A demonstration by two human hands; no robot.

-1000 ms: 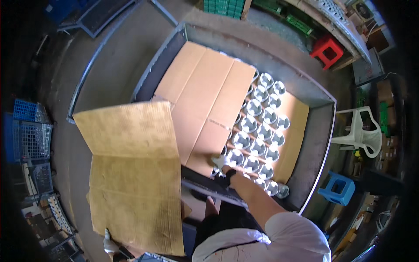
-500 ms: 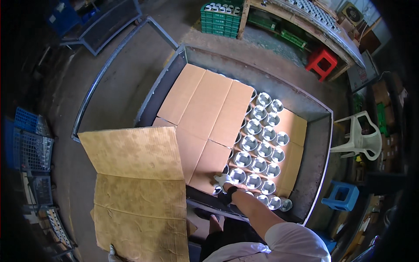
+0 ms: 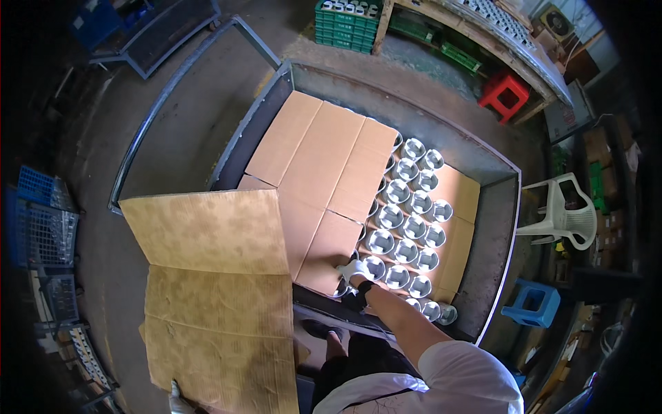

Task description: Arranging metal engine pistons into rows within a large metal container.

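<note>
My left hand (image 3: 181, 400), gloved, has its thumb over the lower edge of a large, creased and stained cardboard sheet (image 3: 221, 297); its other fingers are hidden behind the sheet. At the near edge of a cleaner cardboard sheet (image 3: 324, 162), my gloved right hand (image 3: 354, 270) is closed on that edge, its fingertips partly hidden. Rows of silvery metal pistons (image 3: 389, 216) stand upright beside this sheet, and some show from under its edge. All of them are inside a big metal bin (image 3: 407, 90) with more cardboard under them.
The bin's bar frame (image 3: 155, 110) swings out at left. Beyond the bin are stacked green crates (image 3: 345, 31), a workbench (image 3: 476, 34) and a red stool (image 3: 504, 95). A white chair (image 3: 569, 214) and a blue stool (image 3: 532, 303) stand at right; blue wire baskets (image 3: 45, 231) at left.
The whole view has shifted a little. My right hand stays by the sheet's edge, moved slightly inward over it. More of my left hand shows at the stained sheet's lower edge.
</note>
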